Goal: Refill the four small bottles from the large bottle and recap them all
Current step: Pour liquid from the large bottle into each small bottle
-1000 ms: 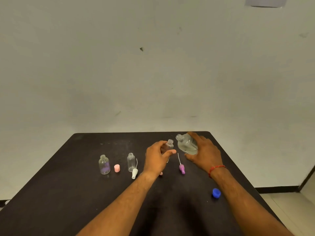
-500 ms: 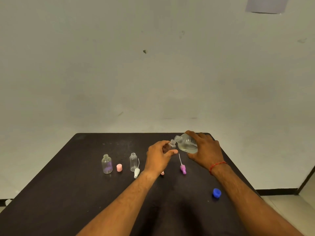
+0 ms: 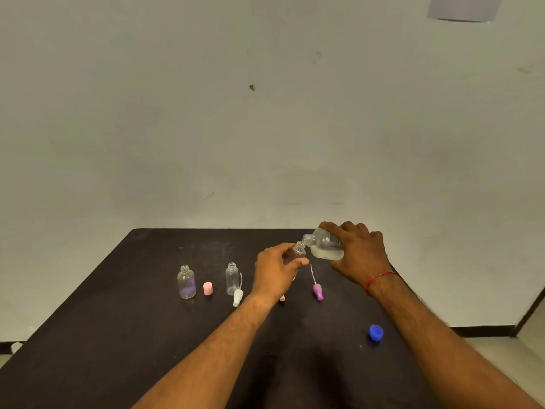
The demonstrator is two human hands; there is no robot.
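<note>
We have the large bottle (image 3: pixel 326 246) in our right hand (image 3: pixel 358 253), fingers wrapped over its top and body, and it is tipped well over so its long axis runs nearly level, neck pointing left. Its open mouth sits just above and to the right of the mouth of the small bottle (image 3: pixel 298 251) pinched between thumb and fingers of our left hand (image 3: pixel 275 274). That small bottle leans slightly right, toward the large bottle, and the two mouths look nearly touching; whether liquid is crossing yet is too small to tell. Clear liquid pools along the lower side of the large bottle.

Taking the large bottle as our mark: the pour we judge to be next turns on keeping its neck directly over the small mouth just left of it, since both openings are narrow and a slight drift would spill onto the black table (image 3: pixel 118 335).

Farther left of the large bottle stand two open small bottles, the nearer clear one (image 3: pixel 232 278) and the far one with a purple tint (image 3: pixel 186 282). A pink cap (image 3: pixel 208 288) lies between them, a white nozzle cap (image 3: pixel 238 296) beside the nearer. Below the large bottle lies a purple nozzle cap (image 3: pixel 317 290), and well toward us a blue cap (image 3: pixel 376 332). We see only three small bottles here, all still uncapped
</note>
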